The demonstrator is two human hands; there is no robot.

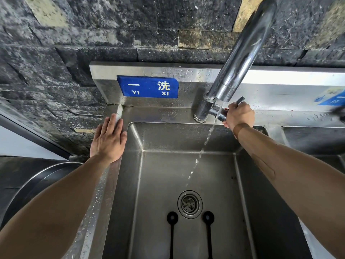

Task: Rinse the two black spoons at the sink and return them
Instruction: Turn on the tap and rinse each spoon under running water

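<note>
Two black spoons lie on the floor of the steel sink [188, 144], bowls pointing away from me: one spoon [172, 228] left of the drain [190, 204], the other spoon [208, 228] right of it. A thin stream of water [203, 146] falls from the tall chrome tap [240, 51] into the basin, landing ahead of the drain. My right hand [239, 116] grips the tap's lever at the base. My left hand [109, 139] rests flat, fingers straight, on the sink's left rim.
A blue sign [147, 86] is stuck on the steel backsplash. A dark stone wall rises behind. A second basin [313, 139] lies to the right. A large round steel pot [37, 186] stands low at the left.
</note>
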